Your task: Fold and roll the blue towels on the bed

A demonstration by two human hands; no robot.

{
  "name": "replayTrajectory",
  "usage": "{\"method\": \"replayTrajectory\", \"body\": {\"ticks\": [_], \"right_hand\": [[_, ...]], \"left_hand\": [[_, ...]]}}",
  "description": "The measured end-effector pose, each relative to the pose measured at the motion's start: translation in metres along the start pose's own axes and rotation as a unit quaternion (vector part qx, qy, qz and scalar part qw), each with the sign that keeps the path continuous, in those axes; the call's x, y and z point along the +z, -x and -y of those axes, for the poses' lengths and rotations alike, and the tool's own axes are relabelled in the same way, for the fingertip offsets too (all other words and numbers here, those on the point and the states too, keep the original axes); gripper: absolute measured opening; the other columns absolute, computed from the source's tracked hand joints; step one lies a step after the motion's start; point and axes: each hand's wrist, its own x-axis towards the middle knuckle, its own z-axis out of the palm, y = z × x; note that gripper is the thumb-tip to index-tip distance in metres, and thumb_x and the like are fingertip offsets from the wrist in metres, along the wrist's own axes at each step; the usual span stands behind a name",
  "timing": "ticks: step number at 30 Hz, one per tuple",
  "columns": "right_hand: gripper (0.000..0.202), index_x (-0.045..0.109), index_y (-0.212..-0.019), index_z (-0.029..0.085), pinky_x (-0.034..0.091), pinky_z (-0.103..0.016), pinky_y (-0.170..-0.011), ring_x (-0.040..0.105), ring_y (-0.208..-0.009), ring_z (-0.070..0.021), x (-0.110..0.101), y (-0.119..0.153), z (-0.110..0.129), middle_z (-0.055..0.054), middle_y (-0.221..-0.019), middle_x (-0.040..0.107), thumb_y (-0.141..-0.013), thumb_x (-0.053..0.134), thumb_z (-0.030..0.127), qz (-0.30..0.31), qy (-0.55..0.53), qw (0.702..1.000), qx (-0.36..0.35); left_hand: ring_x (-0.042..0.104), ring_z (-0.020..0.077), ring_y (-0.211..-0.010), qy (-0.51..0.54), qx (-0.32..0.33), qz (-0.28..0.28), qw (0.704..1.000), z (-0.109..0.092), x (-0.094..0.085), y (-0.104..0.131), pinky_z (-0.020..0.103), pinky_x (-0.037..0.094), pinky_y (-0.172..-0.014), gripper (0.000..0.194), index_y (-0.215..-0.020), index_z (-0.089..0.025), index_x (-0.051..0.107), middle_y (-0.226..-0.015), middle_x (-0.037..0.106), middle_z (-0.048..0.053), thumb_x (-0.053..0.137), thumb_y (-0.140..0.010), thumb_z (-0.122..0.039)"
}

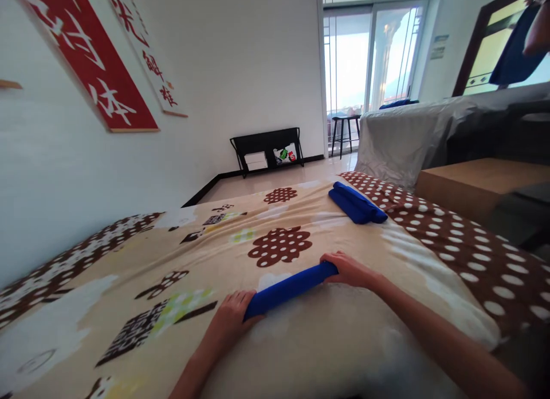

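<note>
A blue towel rolled into a long tight tube [289, 289] lies across the patterned bedspread [180, 256] in front of me. My left hand [230, 317] presses on its left end, fingers over the roll. At the right end my right hand [349, 269] rests on the roll in the same way. Farther back on the bed two more rolled blue towels [356, 204] lie side by side, untouched.
A white wall with red banners [92, 55] runs along the left. A black rack [266, 150] stands on the floor by the glass door. To the right are a covered sofa [399, 135] and a wooden table [476, 178]. Another person's hand holds a blue cloth [513, 50] at top right.
</note>
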Motion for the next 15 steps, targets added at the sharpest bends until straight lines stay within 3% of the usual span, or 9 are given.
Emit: {"method": "replayTrajectory", "body": {"ticks": [4, 7, 9, 12, 15], "right_hand": [[0.042, 0.065, -0.110, 0.023, 0.046, -0.029, -0.082, 0.062, -0.090, -0.0177, -0.078, -0.020, 0.028, 0.000, -0.100, 0.069, -0.075, 0.074, 0.045, -0.040, -0.026, 0.999, -0.025], [0.045, 0.063, -0.113, 0.020, 0.045, -0.026, -0.081, 0.060, -0.088, -0.0144, -0.142, -0.036, 0.074, 0.001, -0.100, 0.067, -0.078, 0.069, 0.048, -0.098, -0.045, 0.991, -0.083], [0.045, 0.063, -0.110, 0.015, 0.043, -0.024, -0.078, 0.059, -0.082, -0.0100, -0.172, -0.042, 0.110, 0.003, -0.094, 0.066, -0.080, 0.065, 0.048, -0.120, -0.046, 0.982, -0.139], [0.038, 0.063, -0.102, 0.014, 0.038, -0.020, -0.069, 0.052, -0.069, -0.0054, -0.189, -0.044, 0.151, 0.005, -0.081, 0.062, -0.079, 0.066, 0.045, -0.110, -0.017, 0.973, -0.201], [0.030, 0.063, -0.093, 0.018, 0.038, -0.021, -0.067, 0.049, -0.066, -0.0074, -0.180, -0.042, 0.162, 0.005, -0.075, 0.061, -0.074, 0.072, 0.040, -0.082, 0.008, 0.970, -0.226]], "left_hand": [[0.063, 0.0250, -0.108, 0.068, -0.010, -0.012, 0.998, -0.015, 0.006, -0.013, 0.039, 0.051, -0.095, 0.040, -0.124, -0.021, 0.056, -0.120, 0.067, 0.009, 0.058, -0.088, -0.038], [0.063, 0.0241, -0.110, 0.118, -0.025, -0.006, 0.993, -0.049, 0.017, -0.025, 0.039, 0.052, -0.094, 0.046, -0.136, -0.018, 0.045, -0.124, 0.064, 0.013, 0.049, -0.093, -0.033], [0.060, 0.0247, -0.114, 0.200, -0.040, 0.027, 0.979, -0.081, 0.023, -0.031, 0.040, 0.048, -0.099, 0.051, -0.139, -0.016, 0.042, -0.126, 0.062, 0.014, 0.051, -0.091, -0.032], [0.051, 0.0283, -0.121, 0.349, -0.066, 0.100, 0.930, -0.128, 0.029, -0.032, 0.045, 0.038, -0.108, 0.055, -0.132, -0.018, 0.052, -0.127, 0.060, 0.012, 0.067, -0.081, -0.035], [0.047, 0.0313, -0.121, 0.410, -0.093, 0.133, 0.898, -0.159, 0.034, -0.028, 0.046, 0.035, -0.110, 0.057, -0.121, -0.020, 0.062, -0.125, 0.060, 0.008, 0.078, -0.069, -0.034]]}}
